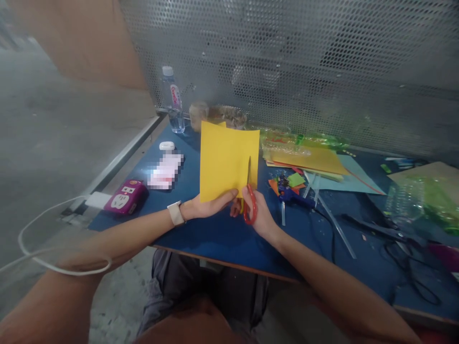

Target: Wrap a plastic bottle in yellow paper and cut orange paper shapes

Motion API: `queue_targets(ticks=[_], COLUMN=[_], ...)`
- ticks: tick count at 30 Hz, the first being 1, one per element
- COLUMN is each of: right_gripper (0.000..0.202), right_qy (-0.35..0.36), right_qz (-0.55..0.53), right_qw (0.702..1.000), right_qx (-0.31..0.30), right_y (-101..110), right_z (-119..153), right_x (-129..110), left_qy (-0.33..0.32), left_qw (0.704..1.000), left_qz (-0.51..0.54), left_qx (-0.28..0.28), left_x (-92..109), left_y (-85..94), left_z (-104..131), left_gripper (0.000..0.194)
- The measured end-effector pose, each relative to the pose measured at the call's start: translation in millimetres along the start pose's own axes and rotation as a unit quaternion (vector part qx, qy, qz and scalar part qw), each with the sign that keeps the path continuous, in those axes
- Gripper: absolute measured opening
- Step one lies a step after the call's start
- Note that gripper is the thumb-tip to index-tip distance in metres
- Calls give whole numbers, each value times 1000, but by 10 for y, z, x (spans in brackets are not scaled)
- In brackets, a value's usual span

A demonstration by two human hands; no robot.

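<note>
A sheet of yellow paper [224, 160] stands upright above the front part of the blue table. My left hand [215, 204] grips its lower edge, with the thumb across the front and the other fingers mostly hidden behind. In my right hand [263, 215] is a pair of scissors [250, 210] with red-orange handles, pointing up. One blade shows in front of the paper near its right side; the other blade is out of sight, seemingly behind it. Both hands are close together at the bottom of the sheet.
A blue glue gun [296, 197] lies to the right among paper scraps and clear glue sticks [337, 228]. Behind it are stacked coloured sheets [322, 160] and cut plastic bottles. A water bottle [174, 102], a phone [166, 171] and a purple power bank [126, 197] are on the left.
</note>
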State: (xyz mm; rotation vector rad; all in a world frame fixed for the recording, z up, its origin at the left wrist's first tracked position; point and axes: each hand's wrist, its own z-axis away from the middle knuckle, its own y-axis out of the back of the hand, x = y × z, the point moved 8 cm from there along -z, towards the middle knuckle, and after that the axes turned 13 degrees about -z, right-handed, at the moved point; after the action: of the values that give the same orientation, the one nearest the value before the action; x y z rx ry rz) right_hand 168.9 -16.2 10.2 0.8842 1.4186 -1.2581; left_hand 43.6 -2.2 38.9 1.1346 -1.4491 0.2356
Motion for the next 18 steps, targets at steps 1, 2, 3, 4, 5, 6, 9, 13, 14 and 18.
queue_targets(ticks=[1, 2, 3, 4, 5, 6, 9, 13, 14, 18], right_gripper=[78, 79, 78, 77, 76, 75, 74, 75, 75, 75], right_qy=[4, 8, 11, 12, 13, 12, 3, 1, 1, -6], right_qz=[6, 9, 10, 9, 6, 3, 4, 5, 3, -11], right_qw=[1000, 1000, 1000, 1000, 1000, 1000, 1000, 1000, 1000, 999], right_qx=[1, 6, 11, 15, 19, 23, 26, 25, 25, 42], right_y=[8, 22, 36, 49, 60, 67, 68, 54, 55, 102], right_z=[-5, -11, -17, -23, -27, -30, -29, -17, -16, -19], right_x=[-6, -13, -20, -26, -33, -40, -51, -59, -62, -79], left_qy=[-3, -2, 2, 8, 11, 13, 9, -18, -29, -58], left_qw=[1000, 1000, 1000, 1000, 1000, 1000, 999, 999, 999, 997], left_qz=[-2, -8, -15, -21, -25, -28, -40, -44, -39, -54], left_qx=[-6, -7, -5, -3, 2, 5, 11, -1, -12, -18], left_x=[27, 39, 38, 31, 22, 13, -18, -78, -87, -61], left_y=[-9, -12, -13, -14, -11, -9, -5, -41, -65, -82], left_z=[4, 9, 14, 19, 24, 27, 25, 5, 2, 7], left_gripper=[72, 72, 72, 72, 72, 71, 66, 63, 63, 51])
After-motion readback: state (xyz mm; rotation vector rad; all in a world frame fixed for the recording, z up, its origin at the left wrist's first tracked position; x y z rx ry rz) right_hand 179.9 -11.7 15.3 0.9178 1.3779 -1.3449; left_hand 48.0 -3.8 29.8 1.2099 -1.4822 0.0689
